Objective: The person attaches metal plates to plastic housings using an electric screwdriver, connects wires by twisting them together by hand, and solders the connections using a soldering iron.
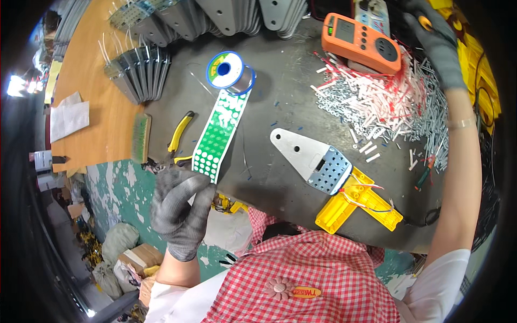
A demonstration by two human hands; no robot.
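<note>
My left hand (184,212), in a grey glove, is at the table's front edge with thumb and fingers drawn together. Its fingertips are by the lower end of a green strip of round white stickers (215,137); whatever they pinch is hidden. My right hand (436,46), also gloved, reaches to the far right beside yellow plastic parts (479,70). A small orange-yellow piece (425,22) shows at its fingers, which are too dark to read. Before me, a grey metal bracket with a perforated plate (307,153) lies against an opened yellow housing (358,202) with red and white wires.
A solder spool (245,81) stands on the strip's far end. Yellow-handled pliers (180,132) and a brush (141,137) lie left. An orange meter (361,43) rests by heaped white sleeves (377,91) and screws (433,118). Stacked brackets (140,72) line the back left.
</note>
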